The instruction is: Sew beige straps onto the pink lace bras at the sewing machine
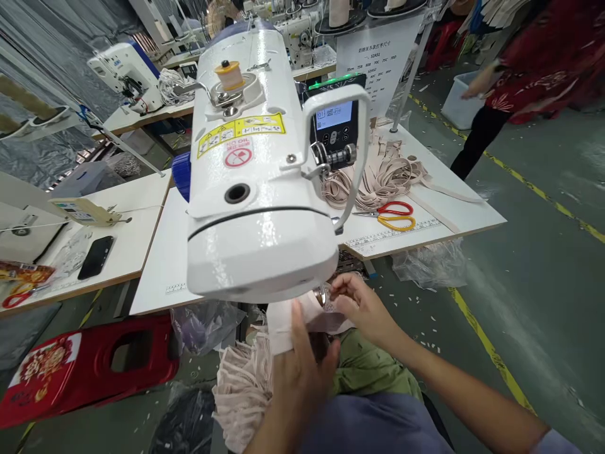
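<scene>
Beneath the head of the white sewing machine [262, 252], a beige fabric piece [282, 321] lies at the needle area. My left hand [305, 362] grips this piece from the near side, one finger stretched along its top and the thumb lower down, slightly blurred. With bent fingers pinched together, my right hand [362, 309] holds the lacy right end of the same piece, close to a metal part of the machine. The machine's head hides the needle and the far side of the cloth. Left of my left hand hangs a thick bunch of beige pieces [246, 384].
Scissors with red and yellow handles [397, 215] lie beside a pile of beige straps [373, 180] on the tabletop. A black phone [96, 257] rests on the left table. A red stool [94, 362] stands lower left. Another person [529, 69] is at upper right.
</scene>
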Demonstrator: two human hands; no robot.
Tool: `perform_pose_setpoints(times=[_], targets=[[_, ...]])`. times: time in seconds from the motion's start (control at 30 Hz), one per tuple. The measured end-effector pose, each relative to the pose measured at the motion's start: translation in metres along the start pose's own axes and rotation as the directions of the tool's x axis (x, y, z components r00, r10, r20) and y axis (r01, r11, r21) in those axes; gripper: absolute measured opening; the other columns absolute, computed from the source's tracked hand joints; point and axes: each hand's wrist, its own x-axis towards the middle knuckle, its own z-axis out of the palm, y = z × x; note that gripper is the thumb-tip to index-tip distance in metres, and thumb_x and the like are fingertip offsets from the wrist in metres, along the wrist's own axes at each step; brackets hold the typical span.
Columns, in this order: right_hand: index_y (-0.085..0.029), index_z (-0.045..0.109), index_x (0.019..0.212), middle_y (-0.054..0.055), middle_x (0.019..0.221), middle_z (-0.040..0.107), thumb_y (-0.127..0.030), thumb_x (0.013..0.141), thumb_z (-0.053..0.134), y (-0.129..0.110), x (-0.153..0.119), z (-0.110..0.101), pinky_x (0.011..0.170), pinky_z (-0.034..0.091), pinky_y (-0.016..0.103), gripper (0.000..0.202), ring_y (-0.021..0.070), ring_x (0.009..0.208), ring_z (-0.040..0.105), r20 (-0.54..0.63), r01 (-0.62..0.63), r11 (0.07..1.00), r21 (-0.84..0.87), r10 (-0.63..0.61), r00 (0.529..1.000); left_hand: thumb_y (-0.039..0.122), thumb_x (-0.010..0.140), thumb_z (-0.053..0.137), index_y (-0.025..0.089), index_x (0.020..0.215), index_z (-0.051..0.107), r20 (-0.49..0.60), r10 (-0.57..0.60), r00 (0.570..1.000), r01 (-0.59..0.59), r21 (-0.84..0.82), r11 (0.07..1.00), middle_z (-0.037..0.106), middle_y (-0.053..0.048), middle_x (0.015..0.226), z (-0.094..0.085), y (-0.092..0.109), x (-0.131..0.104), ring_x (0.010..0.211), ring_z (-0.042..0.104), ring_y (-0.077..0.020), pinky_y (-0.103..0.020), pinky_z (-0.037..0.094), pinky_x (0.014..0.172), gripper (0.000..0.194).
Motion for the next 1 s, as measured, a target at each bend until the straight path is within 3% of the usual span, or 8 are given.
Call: perform_pose_setpoints(times=[0.1,0.27,0.33,0.43,0.57,0.67,0.83,1.0], targets=[[-0.021,0.061,0.094,0.005,0.09,0.066,-0.051,0.089,0.057,-0.006,-0.025,-0.003,0.074,0.051,0.032,0.031,0.0199,0.083,0.061,0.127,-0.023,0.998,-0.064,0.031,0.991,0.039,0.092,0.059,0.012,0.152,0.021,0.002,0.136,0.991,-0.135,-0.092,0.987,0.066,-0.026,0.124,-0.001,0.024,-0.022,0.115,0.065,-0.0378,-0.047,0.059,0.083,0.076],[-0.019,0.06,0.074,0.0,0.067,0.059,-0.049,0.092,0.051,-0.019,-0.041,-0.016,0.053,0.044,0.025,0.035,0.0148,0.061,0.053,-0.018,-0.145,0.989,-0.024,0.145,0.989,0.02,0.096,0.047,0.016,0.14,0.042,-0.041,0.177,0.983,-0.176,-0.451,0.875,0.076,-0.01,0.092,-0.033,0.03,-0.016,0.085,0.074,-0.0214,-0.032,0.061,0.076,0.045],[-0.02,0.057,0.066,-0.002,0.061,0.057,-0.038,0.09,0.054,-0.024,-0.04,-0.018,0.052,0.043,0.023,0.03,0.0133,0.058,0.051,0.282,-0.058,0.993,-0.104,0.085,0.956,0.014,0.094,0.045,0.018,0.131,0.052,-0.04,0.294,0.955,-0.287,-0.372,0.883,0.073,-0.013,0.111,-0.042,0.026,-0.001,0.108,0.068,-0.0259,-0.044,0.054,0.097,0.038],[-0.02,0.058,0.062,-0.003,0.06,0.06,-0.017,0.085,0.057,-0.023,-0.035,-0.015,0.051,0.039,0.022,0.023,0.0125,0.056,0.053,0.672,0.25,0.92,-0.303,0.021,0.741,0.02,0.094,0.042,0.014,0.101,0.068,0.222,0.23,0.947,-0.138,-0.367,0.92,0.074,-0.013,0.086,-0.035,0.015,0.016,0.09,0.071,-0.0279,-0.048,0.053,0.09,0.028],[-0.018,0.062,0.068,0.002,0.061,0.061,-0.009,0.085,0.054,-0.003,-0.027,-0.005,0.051,0.031,0.027,0.022,0.0148,0.055,0.052,0.535,0.522,0.513,-0.681,-0.139,0.834,0.045,0.095,0.04,0.017,0.065,0.06,0.646,-0.114,0.755,0.548,-0.526,0.65,0.06,-0.007,0.053,-0.007,-0.005,0.024,0.059,0.064,-0.0227,-0.034,0.052,0.062,0.046],[-0.017,0.068,0.086,0.005,0.066,0.063,-0.011,0.091,0.05,0.011,-0.023,0.0,0.055,0.036,0.028,0.02,0.0173,0.061,0.055,0.519,0.604,0.383,-0.699,-0.308,0.797,0.06,0.094,0.032,0.018,0.07,0.059,0.724,-0.04,0.689,0.674,-0.619,0.403,0.053,-0.001,0.05,0.007,-0.015,0.025,0.053,0.061,-0.0186,-0.029,0.049,0.055,0.056],[-0.022,0.066,0.109,0.011,0.101,0.067,-0.024,0.093,0.052,0.01,-0.028,0.0,0.08,0.05,0.037,0.021,0.0239,0.095,0.061,0.249,0.493,0.576,-0.652,-0.451,0.857,0.061,0.09,0.045,0.018,0.069,0.055,0.694,-0.065,0.717,0.692,-0.697,0.19,0.053,0.0,0.06,0.002,-0.017,0.021,0.059,0.056,-0.0138,-0.028,0.049,0.062,0.049],[-0.021,0.067,0.096,0.007,0.087,0.068,-0.038,0.095,0.056,0.003,-0.036,0.007,0.07,0.051,0.032,0.02,0.0202,0.082,0.064,0.214,0.402,0.683,-0.61,-0.347,0.913,0.052,0.09,0.048,0.018,0.072,0.059,0.617,-0.127,0.776,0.624,-0.722,0.299,0.057,-0.001,0.067,-0.012,-0.015,0.023,0.061,0.051,-0.0139,-0.026,0.044,0.061,0.04]])
